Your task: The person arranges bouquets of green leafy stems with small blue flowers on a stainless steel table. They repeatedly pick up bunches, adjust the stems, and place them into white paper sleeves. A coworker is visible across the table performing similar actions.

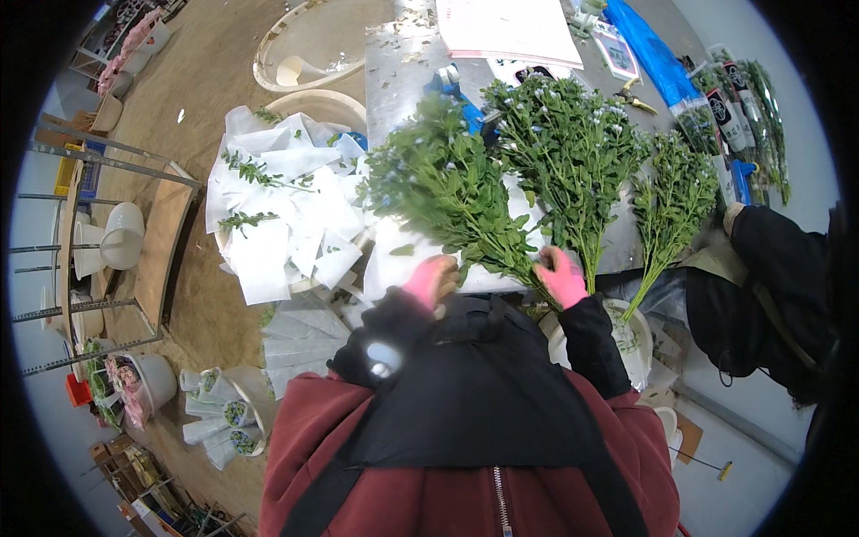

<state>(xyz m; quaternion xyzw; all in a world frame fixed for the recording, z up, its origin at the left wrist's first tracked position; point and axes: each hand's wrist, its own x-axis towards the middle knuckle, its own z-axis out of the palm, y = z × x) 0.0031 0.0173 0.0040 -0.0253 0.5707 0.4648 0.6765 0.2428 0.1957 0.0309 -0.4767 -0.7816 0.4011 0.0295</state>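
Note:
A leafy bunch of stems with small pale blue flowers (447, 166) lies slantwise over the table edge; its flower heads are blurred. My right hand (562, 277), in a pink glove, is closed around the lower stems of this bunch. My left hand (432, 281), also pink-gloved, is beside the lower leaves with its fingers bent and apart; nothing shows in it. A second, fuller flower bunch (568, 157) lies just to the right. Farther right is a smaller bunch (673, 192), its stems reaching over the edge.
Crumpled white paper sheets (277, 215) heap over a tub on the left. On the metal table (403, 67) are white papers (510, 31) and pruning shears (637, 97). A white bucket (633, 345) stands below the edge. A person's dark sleeve (778, 259) is close on the right.

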